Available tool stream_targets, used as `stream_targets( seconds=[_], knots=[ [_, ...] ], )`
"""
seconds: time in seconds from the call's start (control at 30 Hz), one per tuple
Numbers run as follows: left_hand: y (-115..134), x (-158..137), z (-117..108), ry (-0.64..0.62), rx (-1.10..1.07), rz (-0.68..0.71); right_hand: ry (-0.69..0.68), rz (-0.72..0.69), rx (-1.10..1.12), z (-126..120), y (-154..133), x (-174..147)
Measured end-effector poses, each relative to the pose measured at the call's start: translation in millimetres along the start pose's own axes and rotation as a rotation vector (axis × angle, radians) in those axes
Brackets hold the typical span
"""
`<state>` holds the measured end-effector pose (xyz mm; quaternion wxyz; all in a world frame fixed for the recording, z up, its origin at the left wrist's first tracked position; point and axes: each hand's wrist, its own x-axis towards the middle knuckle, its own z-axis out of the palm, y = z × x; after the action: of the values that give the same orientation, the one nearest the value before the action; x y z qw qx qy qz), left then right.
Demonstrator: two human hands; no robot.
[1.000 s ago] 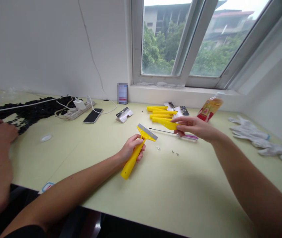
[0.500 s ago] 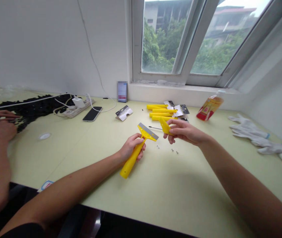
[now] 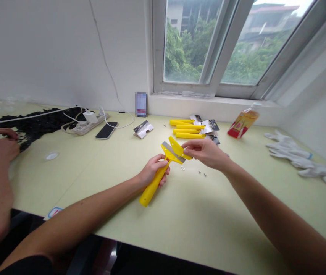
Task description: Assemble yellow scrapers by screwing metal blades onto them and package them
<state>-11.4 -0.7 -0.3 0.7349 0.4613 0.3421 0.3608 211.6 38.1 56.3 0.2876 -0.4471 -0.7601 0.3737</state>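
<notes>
My left hand (image 3: 155,171) is wrapped round the yellow handle of a scraper (image 3: 151,191), near its head. A grey metal blade (image 3: 167,147) lies across that head, tilted down to the right. Between the fingertips of my right hand (image 3: 204,152) is a yellow plastic blade cover (image 3: 176,146), held just over the blade and overlapping it in view; whether they touch I cannot tell. Two small nuts (image 3: 183,168) lie on the table close by the head. Two short screws (image 3: 202,173) rest a little farther right.
Several yellow scraper handles (image 3: 190,135) with card labels lie at the back. A bottle (image 3: 243,120), white gloves (image 3: 291,152), a phone (image 3: 107,130), a power strip (image 3: 90,124) and a folded card (image 3: 143,129) surround the work area. Another person's hands (image 3: 1,143) are at far left.
My right hand has brought the blade cover leftward, from beside the scraper to over its blade, and turned it to lie along the blade. My left hand has hardly moved.
</notes>
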Motion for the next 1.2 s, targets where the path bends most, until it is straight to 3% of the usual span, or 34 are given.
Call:
stream_targets(
  seconds=[0.53, 0.8, 0.97, 1.2],
  knots=[
    [-2, 2, 0, -0.026, -0.005, 0.006, 0.016, 0.012, -0.08, 18, -3, -1],
    [-2, 1, 0, -0.042, -0.002, 0.02, 0.114, -0.081, -0.366, 21, -9, -4],
    [-3, 1, 3, 0.004, -0.009, 0.08, 0.109, -0.104, -0.423, 25, -17, -7],
    [-2, 3, 4, 0.066, 0.039, 0.052, 0.112, -0.143, -0.463, 31, -30, -12]
  ],
)
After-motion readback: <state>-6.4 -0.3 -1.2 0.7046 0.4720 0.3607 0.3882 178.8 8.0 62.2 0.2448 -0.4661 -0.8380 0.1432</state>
